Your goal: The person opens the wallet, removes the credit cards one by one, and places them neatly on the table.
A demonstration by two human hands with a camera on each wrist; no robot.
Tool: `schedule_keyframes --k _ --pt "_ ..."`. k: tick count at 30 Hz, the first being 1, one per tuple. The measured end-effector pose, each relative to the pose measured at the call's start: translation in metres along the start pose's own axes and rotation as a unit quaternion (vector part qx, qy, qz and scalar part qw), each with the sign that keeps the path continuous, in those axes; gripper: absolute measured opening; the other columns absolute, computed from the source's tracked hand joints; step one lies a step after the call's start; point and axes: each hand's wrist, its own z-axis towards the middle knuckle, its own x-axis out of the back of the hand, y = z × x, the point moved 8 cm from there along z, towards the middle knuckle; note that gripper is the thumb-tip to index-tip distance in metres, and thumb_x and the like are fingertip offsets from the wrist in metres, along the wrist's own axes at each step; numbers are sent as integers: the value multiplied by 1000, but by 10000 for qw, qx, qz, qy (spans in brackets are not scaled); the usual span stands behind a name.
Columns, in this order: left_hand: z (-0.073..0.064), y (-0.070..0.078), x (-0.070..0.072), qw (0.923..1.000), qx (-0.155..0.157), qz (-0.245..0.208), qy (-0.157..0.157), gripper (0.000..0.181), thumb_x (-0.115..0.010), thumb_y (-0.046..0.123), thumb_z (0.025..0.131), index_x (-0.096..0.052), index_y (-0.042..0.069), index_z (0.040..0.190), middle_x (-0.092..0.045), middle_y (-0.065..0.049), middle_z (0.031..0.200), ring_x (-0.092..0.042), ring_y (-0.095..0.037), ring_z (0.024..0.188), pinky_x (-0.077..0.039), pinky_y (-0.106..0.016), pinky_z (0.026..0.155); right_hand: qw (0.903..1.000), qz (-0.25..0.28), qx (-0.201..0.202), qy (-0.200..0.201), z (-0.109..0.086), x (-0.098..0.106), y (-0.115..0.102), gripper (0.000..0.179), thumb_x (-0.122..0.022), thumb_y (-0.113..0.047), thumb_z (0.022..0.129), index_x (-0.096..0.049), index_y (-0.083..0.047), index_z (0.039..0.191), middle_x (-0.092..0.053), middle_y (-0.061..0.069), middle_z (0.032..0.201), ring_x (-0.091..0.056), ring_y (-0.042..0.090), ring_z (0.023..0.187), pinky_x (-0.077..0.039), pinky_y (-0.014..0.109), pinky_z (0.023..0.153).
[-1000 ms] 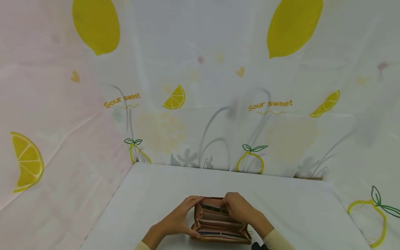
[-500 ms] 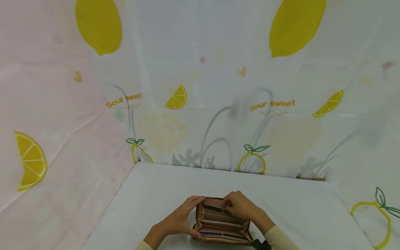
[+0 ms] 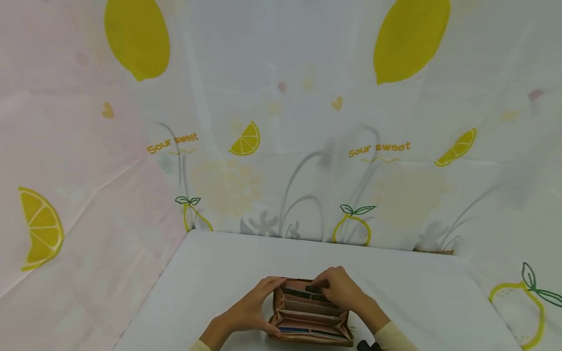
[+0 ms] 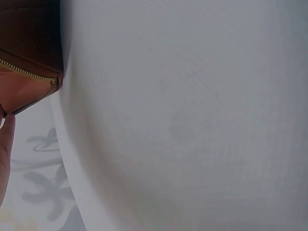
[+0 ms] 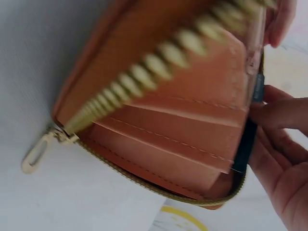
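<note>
A brown zip-around wallet (image 3: 309, 337) stands unzipped on the white table, its pleated compartments facing up in the head view. My left hand (image 3: 248, 309) grips its left end, thumb at the near edge and fingers at the far edge. At the far wall, my right hand (image 3: 344, 291) pinches a dark card (image 3: 312, 289) that sticks up out of a slot. More cards (image 3: 294, 330) sit in the near slots. In the right wrist view, fingers and thumb (image 5: 281, 113) lie on the dark card's edge (image 5: 246, 139) beside the stitched pink lining (image 5: 173, 139).
The wallet's gold zip pull (image 5: 36, 154) hangs at its right end. A small black object (image 3: 368, 346) lies by the right sleeve. White cloth with lemon prints (image 3: 281, 146) walls the table (image 3: 228, 263) at the back and sides.
My right hand has shifted slightly up and away from the wallet's slots, and a dark card now shows raised under its fingertips. The left hand keeps its grip on the wallet.
</note>
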Motion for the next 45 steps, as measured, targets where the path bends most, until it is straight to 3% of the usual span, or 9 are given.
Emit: schedule_keyframes --k 4,9,17,21,25,30,34,39,45 --pt "0 0 0 10000 -23 8 2 110 -84 53 68 -28 16 154 -33 1 150 -36 -23 135 -43 -44 103 9984 -552 -32 -79 -1 2 -6 27 -68 15 77 -76 -3 95 -72 7 90 -68 22 84 -56 29 67" --pt "0 2 0 10000 -30 -53 -20 109 -84 53 68 -28 16 154 -32 1 150 -35 -22 136 -42 -45 104 9911 -1307 -242 -52 -2 5 -10 16 -81 2 74 -74 -6 87 -63 1 78 -61 19 74 -52 31 63" --pt "1 3 1 10000 -73 20 -29 110 -84 53 67 -27 16 155 -33 2 150 -35 -22 136 -42 -45 104 9934 -1138 -41 -114 -9 16 -9 32 -64 19 70 -75 -5 88 -68 1 81 -64 16 74 -54 30 62" --pt "2 2 1 9999 -98 52 -41 111 -84 53 67 -26 17 155 -33 2 149 -35 -22 136 -42 -45 104 9936 -1123 73 -27 -12 22 -4 27 -65 15 75 -76 -7 87 -68 0 79 -61 11 71 -51 26 59" --pt "3 2 1 9999 -116 63 -34 110 -84 53 67 -27 16 154 -33 1 149 -35 -22 136 -42 -44 104 9990 -427 94 80 -16 26 3 17 -70 2 85 -77 -5 100 -70 2 85 -62 8 72 -52 24 59" --pt "2 1 0 9999 -131 52 -7 110 -84 54 67 -28 16 154 -33 1 150 -35 -22 136 -43 -45 103 9968 467 -192 627 -23 31 17 17 -76 -6 84 -74 -8 100 -69 -4 82 -63 5 72 -54 23 61" --pt "1 -1 -1 9999 -117 13 -7 110 -84 53 67 -28 16 154 -33 1 150 -36 -22 136 -43 -45 103 9915 768 -407 969 -30 33 28 13 -78 -7 82 -75 -12 93 -71 -6 84 -66 5 72 -56 24 64" --pt "1 -1 -1 10000 -96 13 -18 110 -84 54 67 -28 16 154 -33 1 150 -36 -23 136 -43 -46 103 9905 1044 -120 886 -35 28 30 18 -71 3 85 -76 -10 97 -72 -2 94 -68 11 83 -57 24 70" --pt "1 -2 0 10000 -26 29 -34 110 -84 54 67 -28 16 154 -33 0 150 -36 -22 136 -43 -46 103 9846 1172 -140 1289 -36 31 29 16 -70 -3 89 -76 -14 99 -69 -4 97 -67 14 89 -57 23 73"
